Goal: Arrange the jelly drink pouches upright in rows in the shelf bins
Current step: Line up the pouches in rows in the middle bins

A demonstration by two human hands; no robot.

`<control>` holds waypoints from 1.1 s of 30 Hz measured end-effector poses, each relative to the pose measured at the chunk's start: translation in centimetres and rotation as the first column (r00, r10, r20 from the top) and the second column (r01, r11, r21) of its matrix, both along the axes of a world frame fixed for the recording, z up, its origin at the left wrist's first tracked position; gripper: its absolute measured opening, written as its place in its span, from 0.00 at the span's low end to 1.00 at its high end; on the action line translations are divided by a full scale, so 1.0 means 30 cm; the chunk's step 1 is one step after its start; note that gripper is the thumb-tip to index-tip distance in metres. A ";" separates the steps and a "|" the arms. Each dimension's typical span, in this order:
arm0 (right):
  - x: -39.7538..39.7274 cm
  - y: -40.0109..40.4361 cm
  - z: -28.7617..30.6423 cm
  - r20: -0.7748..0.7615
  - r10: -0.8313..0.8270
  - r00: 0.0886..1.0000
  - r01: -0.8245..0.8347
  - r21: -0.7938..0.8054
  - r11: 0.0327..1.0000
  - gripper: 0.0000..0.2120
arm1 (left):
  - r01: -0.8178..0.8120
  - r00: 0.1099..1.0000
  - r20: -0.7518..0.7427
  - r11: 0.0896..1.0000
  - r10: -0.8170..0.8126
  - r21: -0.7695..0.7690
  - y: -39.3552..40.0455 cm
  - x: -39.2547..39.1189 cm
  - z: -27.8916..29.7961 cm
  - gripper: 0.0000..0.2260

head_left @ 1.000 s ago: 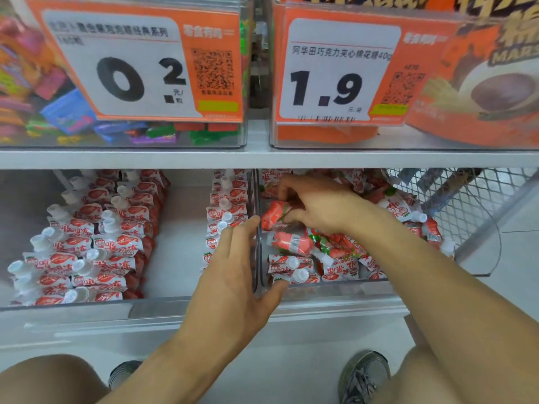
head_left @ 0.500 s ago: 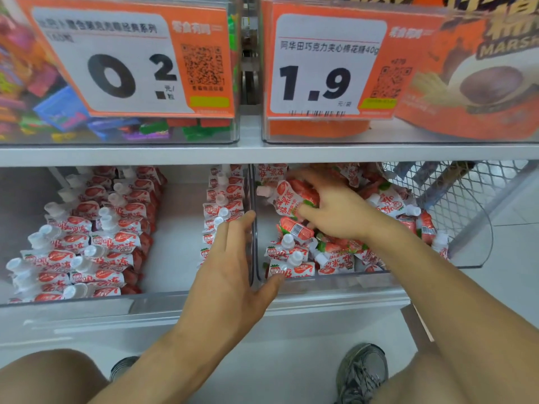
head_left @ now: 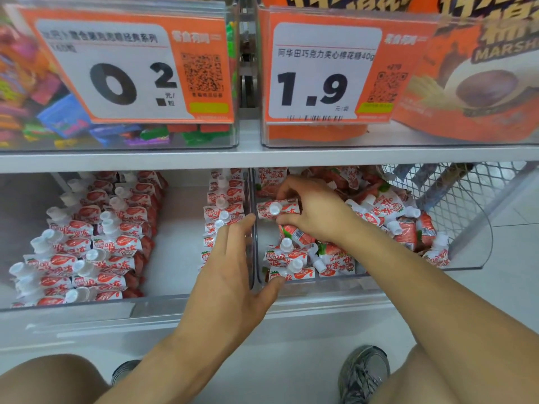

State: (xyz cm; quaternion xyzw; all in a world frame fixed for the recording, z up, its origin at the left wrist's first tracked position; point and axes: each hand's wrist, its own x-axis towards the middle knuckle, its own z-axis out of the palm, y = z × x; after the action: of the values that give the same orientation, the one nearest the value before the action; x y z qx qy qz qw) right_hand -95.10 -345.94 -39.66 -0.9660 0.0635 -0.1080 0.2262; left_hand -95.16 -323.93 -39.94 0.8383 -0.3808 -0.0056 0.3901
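The jelly pouch [head_left: 275, 209] is sitting upright near the left wall of the right bin [head_left: 466, 265], w/ the right hand [head_left: 316, 212] pinching it between curled fingers [head_left: 287, 190] and thumb. Risk, I think: on release it is tipping into the loose pile [head_left: 388, 217] beside it, b/c nothing is supporting that side. The left hand [head_left: 230, 275] is resting w/ straight, relaxed fingers on the divider [head_left: 253, 199] between the bins, gripping nothing.

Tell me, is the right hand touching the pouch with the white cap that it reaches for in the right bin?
Touching. The head view shows the right hand with fingers above and thumb below the jelly pouch, pinching it with no gap.
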 end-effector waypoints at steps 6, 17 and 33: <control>0.003 -0.023 0.012 -0.013 -0.015 1.000 0.015 0.037 0.999 0.16 | 0.005 1.000 0.004 1.000 -0.005 -0.006 0.000 0.005 -0.001 0.38; -0.061 0.017 0.100 -0.128 -0.062 0.990 0.052 -0.081 0.995 0.16 | -0.004 1.000 -0.009 1.000 0.004 -0.013 0.000 0.004 -0.006 0.38; -0.101 0.015 0.080 -0.093 0.050 0.994 -0.032 0.182 0.983 0.14 | 0.000 1.000 -0.017 1.000 0.000 -0.001 0.002 0.004 -0.002 0.39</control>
State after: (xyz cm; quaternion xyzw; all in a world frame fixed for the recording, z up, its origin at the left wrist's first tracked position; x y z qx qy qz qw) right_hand -98.13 -345.48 -37.25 -0.9467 0.0639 -0.0501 0.3117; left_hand -95.05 -323.87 -39.99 0.8379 -0.3777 -0.0125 0.3940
